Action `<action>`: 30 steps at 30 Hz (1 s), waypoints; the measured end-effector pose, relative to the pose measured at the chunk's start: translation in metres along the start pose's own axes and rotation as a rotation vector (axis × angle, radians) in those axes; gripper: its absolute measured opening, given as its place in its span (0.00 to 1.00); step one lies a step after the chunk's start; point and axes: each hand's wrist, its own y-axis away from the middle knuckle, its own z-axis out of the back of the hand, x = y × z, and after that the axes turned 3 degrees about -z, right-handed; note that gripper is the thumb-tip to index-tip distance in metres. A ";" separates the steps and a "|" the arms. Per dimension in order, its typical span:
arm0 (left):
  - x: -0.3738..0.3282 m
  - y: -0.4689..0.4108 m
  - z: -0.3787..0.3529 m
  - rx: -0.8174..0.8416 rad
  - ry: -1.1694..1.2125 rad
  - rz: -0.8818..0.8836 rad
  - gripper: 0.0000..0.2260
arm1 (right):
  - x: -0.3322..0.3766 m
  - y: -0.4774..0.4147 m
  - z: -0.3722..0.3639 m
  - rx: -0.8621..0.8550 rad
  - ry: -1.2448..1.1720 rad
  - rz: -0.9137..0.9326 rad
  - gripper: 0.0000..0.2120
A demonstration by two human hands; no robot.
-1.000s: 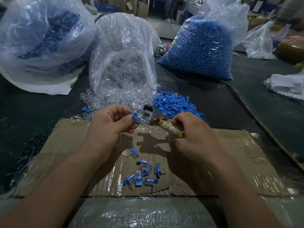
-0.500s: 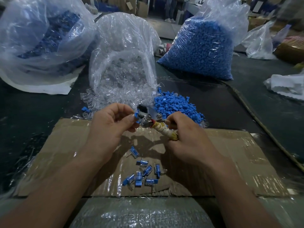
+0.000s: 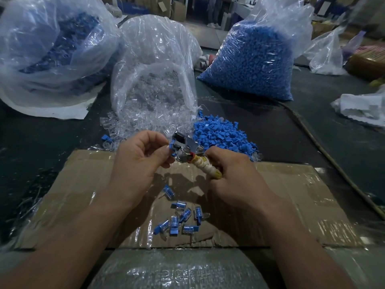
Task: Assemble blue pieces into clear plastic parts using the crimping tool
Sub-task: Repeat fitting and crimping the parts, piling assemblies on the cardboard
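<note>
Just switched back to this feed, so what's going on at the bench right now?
A person is midway through assembling. Their left hand pinches a blue piece against the metal head of the crimping tool, and their right hand grips its wrapped handle. A small cluster of assembled pieces lies on the cardboard below the hands. Loose blue pieces and clear parts sit heaped just behind.

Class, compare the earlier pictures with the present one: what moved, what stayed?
The right hand shifted left, bringing the crimping tool up against the blue piece pinched by the left hand. Nothing was picked up or released. The left hand, the assembled pieces on the cardboard and the bags stayed put.
</note>
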 end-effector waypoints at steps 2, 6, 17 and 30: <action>0.000 0.001 -0.001 -0.008 -0.004 0.000 0.10 | 0.001 0.000 0.000 0.004 -0.009 -0.008 0.13; -0.003 0.001 -0.001 -0.025 0.001 0.001 0.10 | 0.002 0.001 -0.002 -0.035 0.031 0.010 0.12; -0.005 -0.002 0.007 -0.131 0.042 0.038 0.07 | -0.007 -0.003 -0.004 -0.097 0.023 -0.005 0.16; -0.020 0.004 0.008 0.564 -0.014 0.272 0.07 | -0.012 -0.001 0.001 0.121 0.119 -0.076 0.20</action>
